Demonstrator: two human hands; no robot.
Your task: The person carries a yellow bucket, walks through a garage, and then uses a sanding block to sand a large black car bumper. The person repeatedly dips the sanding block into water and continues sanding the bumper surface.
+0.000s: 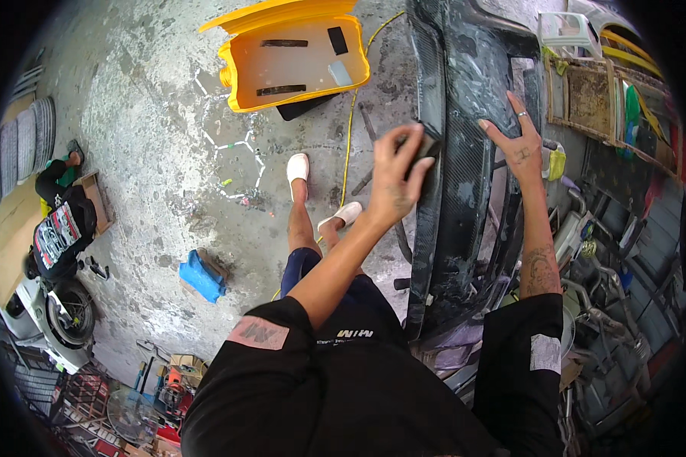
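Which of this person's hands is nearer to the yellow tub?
Left. The left hand, holding a dark block, is to the right of the tub; the right hand is farther right, on the black panel.

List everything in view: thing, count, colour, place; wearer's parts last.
Panel: 1, black, centre-right
Block: 1, dark, at panel's edge
Tub: 1, yellow, near top
Flat pieces: 4, dark and pale, in tub
Cord: 1, yellow, on floor
Bundle: 1, blue, on floor
Chair: 1, white, upper right
Motorcycle: 1, pale, lower left
Person: 1, black top, left
Clutter: uncounted, mixed, both sides
Shoes: 2, white, centre
Left hand: 1, bare, gripping block
Right hand: 1, bare, on panel
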